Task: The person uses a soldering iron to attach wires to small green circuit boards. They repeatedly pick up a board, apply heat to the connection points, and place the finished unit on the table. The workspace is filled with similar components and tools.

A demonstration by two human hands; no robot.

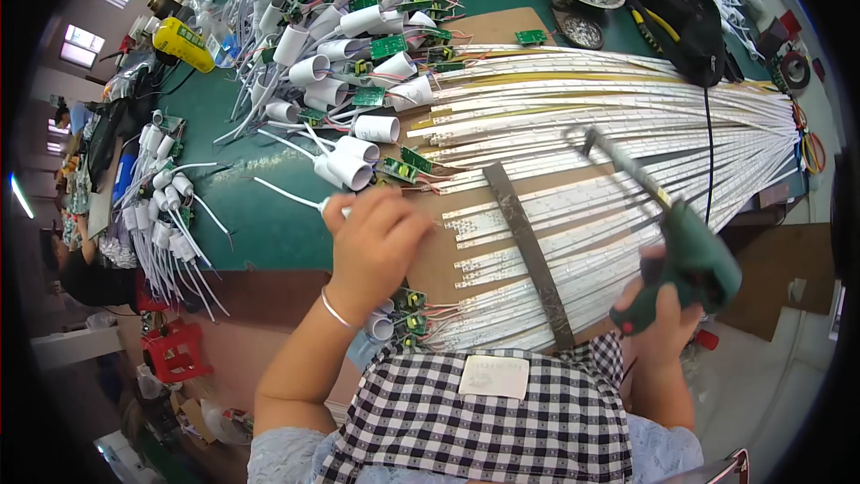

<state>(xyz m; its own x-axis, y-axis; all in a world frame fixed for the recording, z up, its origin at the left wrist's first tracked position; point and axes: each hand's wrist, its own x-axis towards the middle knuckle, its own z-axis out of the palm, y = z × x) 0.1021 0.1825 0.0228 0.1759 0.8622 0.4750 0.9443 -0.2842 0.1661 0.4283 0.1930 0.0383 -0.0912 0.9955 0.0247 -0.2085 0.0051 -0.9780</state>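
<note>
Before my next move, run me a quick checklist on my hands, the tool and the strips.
1. Tool gripped: ok; the right hand holds the green pistol-shaped tool.
2. Tool tip away from the left hand: ok; they are apart.
3. White cable in hand: ok; its end is at the left fingers.
4. Dark bar across the nearer white strips: ok.
5. Black cord clear of the strips: not ok; it crosses over them in this view.
6. Tip touching a strip: cannot tell; the tool is blurred.
</note>
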